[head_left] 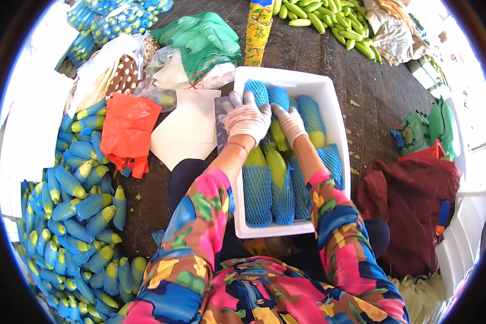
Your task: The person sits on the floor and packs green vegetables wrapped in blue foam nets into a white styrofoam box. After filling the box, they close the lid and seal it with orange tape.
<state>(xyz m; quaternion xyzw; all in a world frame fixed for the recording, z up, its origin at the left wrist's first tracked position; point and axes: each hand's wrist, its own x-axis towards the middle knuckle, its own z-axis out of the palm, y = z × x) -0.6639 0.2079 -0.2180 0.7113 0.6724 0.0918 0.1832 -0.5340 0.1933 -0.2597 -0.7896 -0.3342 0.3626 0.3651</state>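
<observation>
Before me stands a white foam box (340, 117) with several pale-green zucchini in blue foam-net sleeves lying lengthwise in it. My left hand (247, 119), in a striped knit glove, lies palm down at the box's left wall, touching the sleeved zucchini (256, 92) at the upper left. My right hand (290, 123), gloved alike, reaches in beside it, with its fingertips on another sleeved zucchini (278, 97). Both palms are hidden, so any grip is unclear. Closer to me in the box lie more sleeved zucchini (258, 196), their bare green ends pointing away.
A large heap of sleeved zucchini (93, 210) lies left. Near it are a red plastic bag (129, 129), white sheets (186, 125) and a green mesh sack (206, 40). Beyond the box are a yellow tape roll (258, 36) and bare zucchini (332, 18). Maroon cloth (409, 206) lies right.
</observation>
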